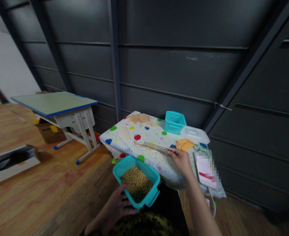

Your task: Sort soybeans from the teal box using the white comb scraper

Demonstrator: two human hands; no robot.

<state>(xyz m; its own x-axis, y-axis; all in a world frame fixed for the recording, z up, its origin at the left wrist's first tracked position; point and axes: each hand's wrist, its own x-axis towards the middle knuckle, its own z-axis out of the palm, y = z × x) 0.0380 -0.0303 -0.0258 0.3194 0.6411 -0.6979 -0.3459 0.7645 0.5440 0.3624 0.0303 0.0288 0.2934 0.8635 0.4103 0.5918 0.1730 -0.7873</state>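
Observation:
My left hand (118, 203) grips the near left side of a turquoise plastic container (154, 173), its thumb over the rim. Inside lie many round, yellowish soybeans (136, 182). The container is held just off the table's front edge. In my right hand (181, 160) is the end of a long, thin white strip (156, 146) with marks or slots along it; its exact kind cannot be made out. The strip rests low over the tablecloth (125, 147), with a few beans beside its far end. A larger spread of beans (140, 118) covers the table's back left.
A second turquoise container (175, 123) stands at the back right, beside a clear lid (195, 134). An orange cloth (184, 144) and a tablet-like device (205, 170) with a cable lie on the right. A pale scoop-like thing (124, 134) is left; a green-topped desk (58, 102) stands farther left.

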